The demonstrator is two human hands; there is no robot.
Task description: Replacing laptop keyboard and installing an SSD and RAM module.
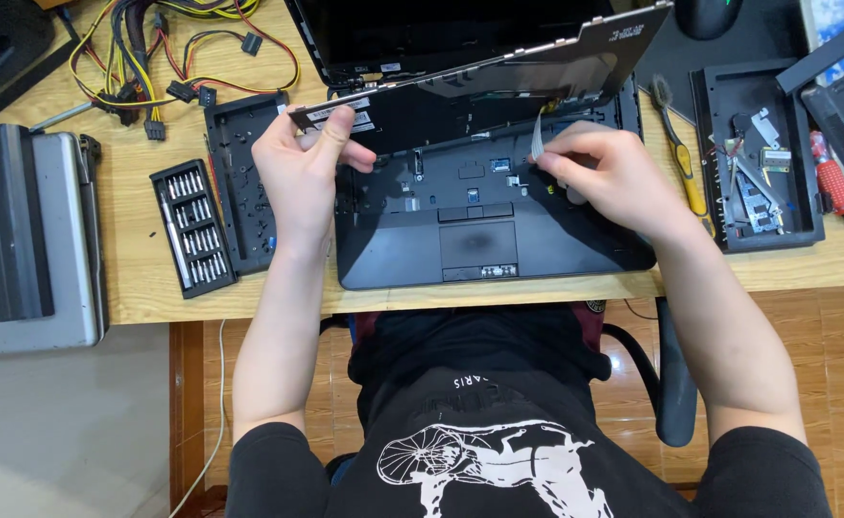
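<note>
An open black laptop (412, 254) lies on the wooden desk (143, 278) in front of me. Its keyboard panel (499, 72) is lifted off the base and tilted up, underside toward me. My left hand (302, 173) grips the panel's lower left edge. My right hand (604, 173) pinches the flat grey ribbon cable (537, 134) that runs from the panel down to the laptop's base.
A black screwdriver bit set (191, 228) and a black cover panel (239, 182) lie left of the laptop. A silver closed laptop (67, 240) is at far left. Coloured cables (153, 58) sit at the back left. A yellow-handled brush (683, 163) and a parts tray (806, 192) are on the right.
</note>
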